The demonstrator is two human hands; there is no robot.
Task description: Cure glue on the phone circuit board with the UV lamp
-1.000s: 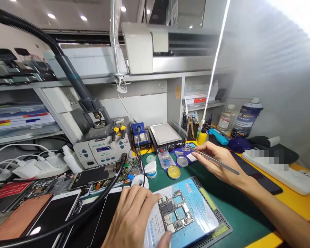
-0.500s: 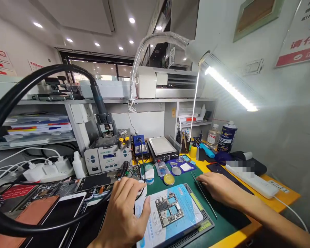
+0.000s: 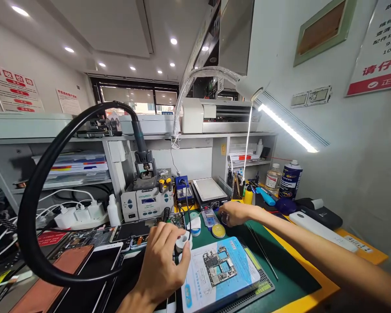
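My left hand (image 3: 164, 256) hovers at the left edge of a blue and white box (image 3: 195, 278), thumb apart from the fingers and nothing between them. On the box lies a phone circuit board (image 3: 219, 266). My right hand (image 3: 234, 213) reaches forward over the green mat, its fingers closed at the rim of a small round tin (image 3: 226, 220), mostly covered by the hand. Beside that tin sits a round tin with yellowish contents (image 3: 218, 231). A pair of tweezers (image 3: 262, 250) lies loose on the mat, right of the box. Near my left fingertips is a white roll (image 3: 183, 240).
A black hose (image 3: 35, 182) loops over the left side from a grey rework station (image 3: 146, 204). Behind the mat stand a heating plate (image 3: 210, 191) and a blue soldering station (image 3: 183, 187). Phones (image 3: 87, 269) lie at left; a spray can (image 3: 290, 179) stands right.
My right hand has left the tweezers on the mat and moved forward and left to the small round tin. My left hand stays beside the box. The view has shifted slightly.
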